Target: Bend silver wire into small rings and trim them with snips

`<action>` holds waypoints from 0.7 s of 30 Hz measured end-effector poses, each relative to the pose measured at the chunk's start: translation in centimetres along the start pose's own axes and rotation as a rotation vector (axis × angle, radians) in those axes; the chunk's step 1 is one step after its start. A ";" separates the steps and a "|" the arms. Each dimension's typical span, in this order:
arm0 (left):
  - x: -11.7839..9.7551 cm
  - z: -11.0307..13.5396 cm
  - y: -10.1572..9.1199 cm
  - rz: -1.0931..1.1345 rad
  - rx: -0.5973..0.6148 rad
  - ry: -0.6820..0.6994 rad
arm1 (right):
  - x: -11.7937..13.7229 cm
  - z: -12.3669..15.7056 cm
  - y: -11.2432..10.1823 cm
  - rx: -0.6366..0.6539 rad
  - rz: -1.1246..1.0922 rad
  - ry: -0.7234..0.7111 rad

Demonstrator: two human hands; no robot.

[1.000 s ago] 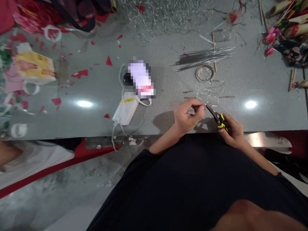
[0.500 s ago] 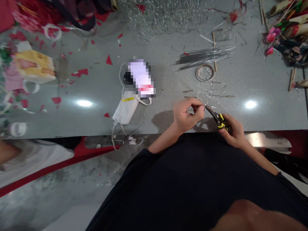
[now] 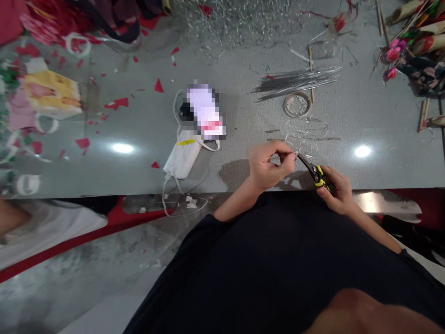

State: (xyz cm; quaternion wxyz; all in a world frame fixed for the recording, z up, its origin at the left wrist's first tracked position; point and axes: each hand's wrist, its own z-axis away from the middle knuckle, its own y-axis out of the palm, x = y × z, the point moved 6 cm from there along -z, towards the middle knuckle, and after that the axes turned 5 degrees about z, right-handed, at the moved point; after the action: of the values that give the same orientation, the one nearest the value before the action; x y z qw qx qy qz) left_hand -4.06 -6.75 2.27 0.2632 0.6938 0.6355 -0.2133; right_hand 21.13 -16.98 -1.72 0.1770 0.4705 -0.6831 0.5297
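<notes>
My left hand [image 3: 269, 164] is closed in a pinch on a thin silver wire [image 3: 306, 134] near the table's front edge. My right hand [image 3: 335, 188] is wrapped round the yellow and black handles of a pair of pliers [image 3: 313, 170]. The pliers' tip meets the wire right at my left fingertips. Loops of the same wire lie loose on the grey table [image 3: 243, 116] just beyond my hands.
A bundle of straight wires [image 3: 295, 82] and a small round dish of beads [image 3: 296, 105] lie behind the hands. A white power bank with cable [image 3: 181, 160] and a blurred phone sit left of centre. Red paper scraps, a yellow box [image 3: 50, 95] and artificial flowers [image 3: 392, 55] line the edges.
Both hands hold nearly the same pose. The loose wire loops beyond them have shifted slightly.
</notes>
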 end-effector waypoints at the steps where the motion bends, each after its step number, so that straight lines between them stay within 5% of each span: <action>1: 0.0 0.0 -0.1 0.002 -0.015 0.013 | 0.0 0.0 0.0 0.008 -0.004 0.001; 10: -1.0 -0.9 0.4 0.039 -0.008 0.113 | 0.2 0.0 0.0 0.025 -0.019 -0.011; 21: 0.1 -0.3 0.1 0.122 -0.026 0.041 | 0.6 -0.2 0.4 -0.037 -0.025 -0.014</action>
State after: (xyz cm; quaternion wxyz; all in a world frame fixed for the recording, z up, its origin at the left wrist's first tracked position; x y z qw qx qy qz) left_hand -3.92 -6.49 2.41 0.2717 0.7319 0.6001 -0.1744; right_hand 20.51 -17.08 -1.44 0.1873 0.4793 -0.6883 0.5113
